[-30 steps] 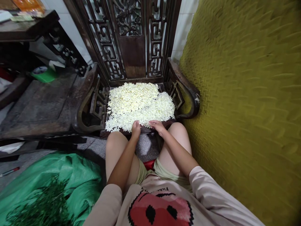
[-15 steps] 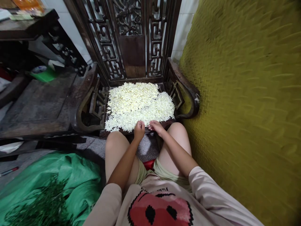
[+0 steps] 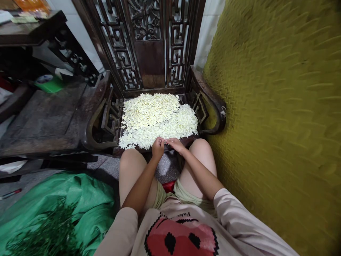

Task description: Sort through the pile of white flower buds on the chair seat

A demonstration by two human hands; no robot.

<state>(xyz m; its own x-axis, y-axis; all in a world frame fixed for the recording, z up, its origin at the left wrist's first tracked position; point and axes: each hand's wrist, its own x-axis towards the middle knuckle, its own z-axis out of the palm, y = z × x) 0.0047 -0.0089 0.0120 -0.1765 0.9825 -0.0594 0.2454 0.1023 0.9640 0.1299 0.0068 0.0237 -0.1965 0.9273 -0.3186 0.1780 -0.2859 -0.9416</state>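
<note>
Small white and pale-yellow flowers [image 3: 157, 113] lie in a thick layer over the seat of a dark carved wooden chair [image 3: 150, 64]. At the seat's front edge my left hand [image 3: 158, 146] is closed, its fingers curled in a pinch. My right hand [image 3: 176, 144] comes in from the right with its thumb and fingers pressed together, and the fingertips of both hands meet. Whatever is pinched between them is too small to make out. Both hands are just in front of the nearest flowers.
To the left stands a second wooden seat [image 3: 48, 121] with a green container [image 3: 50, 84] on it. A green sack [image 3: 90, 192] with leafy stems [image 3: 48, 231] lies at the lower left. A yellow textured sheet [image 3: 271, 117] rises along the right side.
My right hand has moved slightly left, closing the small gap, and its fingertips now meet my left hand. The left hand has stayed nearly still.
</note>
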